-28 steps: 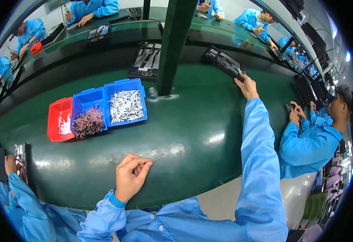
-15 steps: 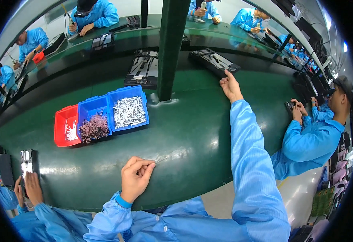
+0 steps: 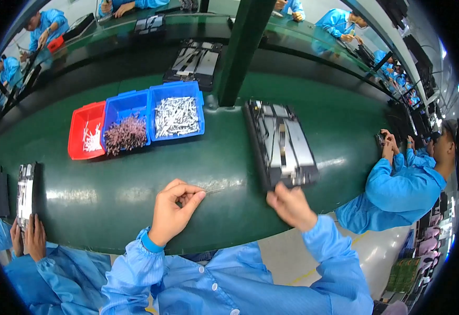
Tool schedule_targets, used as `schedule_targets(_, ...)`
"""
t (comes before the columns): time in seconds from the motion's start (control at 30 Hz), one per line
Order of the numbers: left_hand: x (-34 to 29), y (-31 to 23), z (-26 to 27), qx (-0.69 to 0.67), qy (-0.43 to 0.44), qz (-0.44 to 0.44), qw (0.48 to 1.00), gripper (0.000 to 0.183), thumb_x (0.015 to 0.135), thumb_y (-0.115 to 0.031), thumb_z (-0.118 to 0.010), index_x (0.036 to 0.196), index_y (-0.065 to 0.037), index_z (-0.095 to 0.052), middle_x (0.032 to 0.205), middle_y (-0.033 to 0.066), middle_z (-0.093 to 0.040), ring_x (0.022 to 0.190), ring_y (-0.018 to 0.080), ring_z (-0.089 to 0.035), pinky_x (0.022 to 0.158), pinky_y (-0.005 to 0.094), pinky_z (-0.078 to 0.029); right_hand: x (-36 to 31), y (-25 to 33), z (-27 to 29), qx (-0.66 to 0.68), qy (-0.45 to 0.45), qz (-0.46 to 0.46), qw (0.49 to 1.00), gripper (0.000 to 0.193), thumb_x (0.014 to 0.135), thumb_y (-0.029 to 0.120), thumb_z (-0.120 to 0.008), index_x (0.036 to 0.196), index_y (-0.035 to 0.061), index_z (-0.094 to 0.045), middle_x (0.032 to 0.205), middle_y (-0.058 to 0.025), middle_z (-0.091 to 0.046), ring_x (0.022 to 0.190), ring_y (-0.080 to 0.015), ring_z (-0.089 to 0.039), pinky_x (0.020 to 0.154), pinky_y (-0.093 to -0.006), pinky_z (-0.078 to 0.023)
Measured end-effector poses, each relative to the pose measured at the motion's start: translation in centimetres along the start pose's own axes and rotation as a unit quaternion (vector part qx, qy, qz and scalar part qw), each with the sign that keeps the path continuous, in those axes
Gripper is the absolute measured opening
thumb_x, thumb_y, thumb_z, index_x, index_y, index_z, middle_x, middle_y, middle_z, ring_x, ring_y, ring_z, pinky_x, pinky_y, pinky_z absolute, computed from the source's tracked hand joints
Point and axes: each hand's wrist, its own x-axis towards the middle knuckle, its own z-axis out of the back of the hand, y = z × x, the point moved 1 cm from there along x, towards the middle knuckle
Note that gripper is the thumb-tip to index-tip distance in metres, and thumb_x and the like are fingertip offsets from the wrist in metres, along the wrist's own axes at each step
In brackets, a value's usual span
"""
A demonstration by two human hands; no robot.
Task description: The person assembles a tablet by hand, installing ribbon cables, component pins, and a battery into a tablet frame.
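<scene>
Pointing its long axis eleven-to-five, the opened black device [image 3: 283,144] lies at two o'clock from the left hand [image 3: 174,211], which pinches a thin rod [image 3: 215,190], and at twelve from the nearer right hand [image 3: 293,206], whose blurred grip I cannot tell.

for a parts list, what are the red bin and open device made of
Red bin: probably moulded plastic, satin, given its smooth even colour. Open device: plastic or coated metal frame, dark and matte; panels smooth, silvery, maybe metallic.
</scene>
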Motion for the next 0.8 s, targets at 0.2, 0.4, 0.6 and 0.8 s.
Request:
schedule_targets(0.2, -0.7, 0.2, -1.2, -0.081, 0.031, 0.041, 0.995, 0.010, 0.087, -0.004, -0.073, 0.095, 0.000, -0.073, 0.092, 0.0043, -0.058, 0.079, 0.0097, -0.055, 0.068, 0.0227, -0.046, -11.7, -6.9, -1.6, 0.077, 0.225, -0.245, 0.940, 0.054, 0.100, 0.035, -0.056, 0.138, -0.0009, -0.044, 0.105, -0.0102, -0.059, 0.086, -0.0171, -0.052, 0.075, -0.0282, -0.044)
schedule_targets(0.4, -1.2, -0.7, -3.1, -0.076, 0.021, -0.007, 0.997, 0.012, 0.084, -0.010, -0.076, 0.095, -0.006, -0.075, 0.126, 0.0185, -0.060, 0.114, 0.0289, -0.060, 0.098, 0.0382, -0.046, -13.2, -1.8, -6.2, 0.078, 0.317, -0.359, 0.874, 0.067, 0.097, 0.033, -0.062, 0.150, 0.0035, -0.033, 0.127, -0.0136, -0.059, 0.102, -0.0173, -0.057, 0.082, -0.0279, -0.046)
schedule_targets(0.6, -2.2, -1.1, -4.8, -0.080, -0.012, 0.006, 0.997, 0.011, 0.085, -0.006, -0.074, 0.096, -0.004, -0.074, 0.135, 0.0199, -0.055, 0.121, 0.0292, -0.057, 0.102, 0.0381, -0.044, -5.6, 4.7, -3.6, -0.606, -0.029, 0.099, 0.789, 0.040, 0.095, 0.021, -0.064, 0.126, -0.0038, -0.057, 0.113, -0.0202, -0.064, 0.080, -0.0243, -0.066, 0.068, -0.0339, -0.052)
schedule_targets(0.8, -3.7, -1.7, -6.4, -0.037, -0.092, -0.031, 0.995, 0.011, 0.084, -0.003, -0.074, 0.095, -0.003, -0.073, 0.134, 0.0217, -0.056, 0.117, 0.0297, -0.060, 0.100, 0.0368, -0.046, -3.0, 1.5, -4.5, -0.658, -0.099, 0.134, 0.735, 0.055, 0.100, 0.029, -0.052, 0.133, -0.0137, -0.044, 0.090, -0.0308, -0.067, 0.081, -0.0460, -0.067, 0.070, -0.0478, -0.053)
